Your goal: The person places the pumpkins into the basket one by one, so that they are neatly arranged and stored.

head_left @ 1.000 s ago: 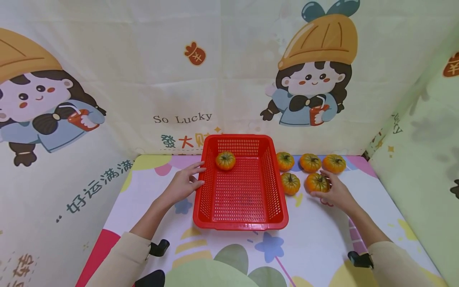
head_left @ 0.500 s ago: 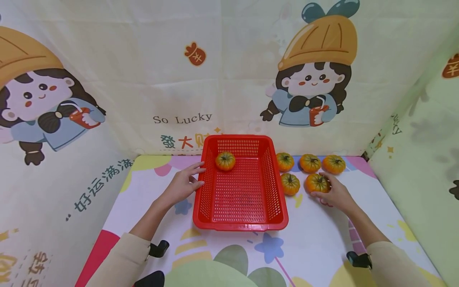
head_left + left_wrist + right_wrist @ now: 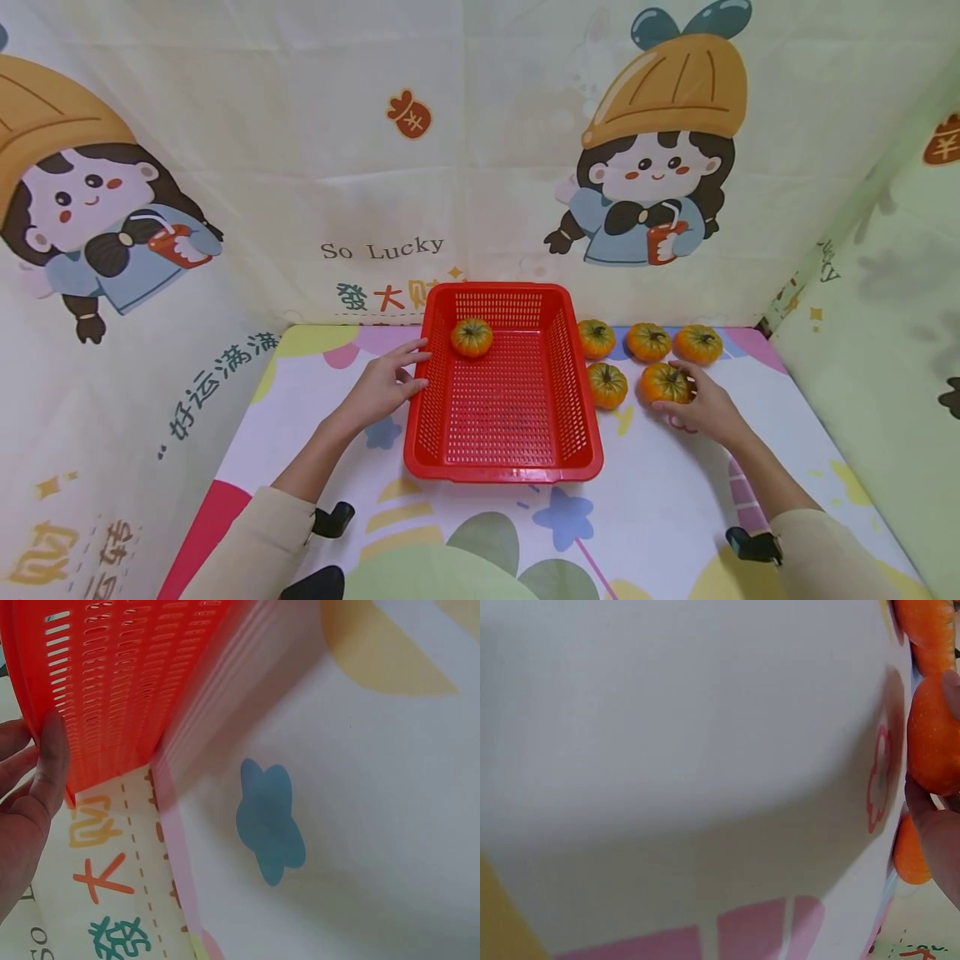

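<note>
A red perforated plastic basket [image 3: 498, 473] stands on the table, with one small orange-and-green pumpkin [image 3: 472, 338] inside near its back left corner. At the basket's left rim, my left hand [image 3: 381, 385] touches the edge with its fingertips; the left wrist view shows the thumb against the outer side. To the right of the basket, my right hand [image 3: 703, 407] holds another small pumpkin [image 3: 663, 383] between thumb and fingers. That pumpkin is low over the table; whether it touches the surface I cannot tell. Part of it is hidden by the hand.
Several more pumpkins sit right of the basket: one pumpkin [image 3: 607, 386] beside its wall, and a back row with a left pumpkin [image 3: 597, 338], a middle pumpkin [image 3: 649, 342] and a right pumpkin [image 3: 699, 343]. Printed cloth walls [image 3: 495, 200] enclose the table's back and sides.
Both hands, the basket and the pumpkins stay nearly in place. The printed cloth on the left shifts slightly to the right.
</note>
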Tool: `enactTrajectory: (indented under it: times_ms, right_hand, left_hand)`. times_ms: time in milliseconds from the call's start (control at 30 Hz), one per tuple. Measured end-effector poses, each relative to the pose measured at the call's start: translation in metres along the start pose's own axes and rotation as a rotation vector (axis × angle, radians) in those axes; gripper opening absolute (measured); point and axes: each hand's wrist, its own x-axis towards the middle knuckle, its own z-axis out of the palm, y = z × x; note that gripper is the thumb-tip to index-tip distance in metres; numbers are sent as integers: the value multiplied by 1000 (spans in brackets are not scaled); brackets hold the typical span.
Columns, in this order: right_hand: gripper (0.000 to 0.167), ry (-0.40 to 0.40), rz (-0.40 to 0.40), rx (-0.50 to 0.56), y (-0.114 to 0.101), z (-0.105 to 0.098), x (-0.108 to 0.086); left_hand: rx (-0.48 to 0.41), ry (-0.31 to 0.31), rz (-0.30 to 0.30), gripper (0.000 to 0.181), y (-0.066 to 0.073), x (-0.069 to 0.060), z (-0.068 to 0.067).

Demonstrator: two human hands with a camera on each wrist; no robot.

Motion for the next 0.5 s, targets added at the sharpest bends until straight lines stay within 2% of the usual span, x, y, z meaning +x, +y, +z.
enactTrajectory:
  times_ms: [267, 500]
  right_hand:
    - [90, 25, -55, 13, -13, -7, 0]
    - [87, 57, -120, -19, -26, -12, 0]
  left_hand:
    - [-15, 0, -19, 55, 1, 0, 0]
    - [0, -2, 2, 55, 1, -1, 0]
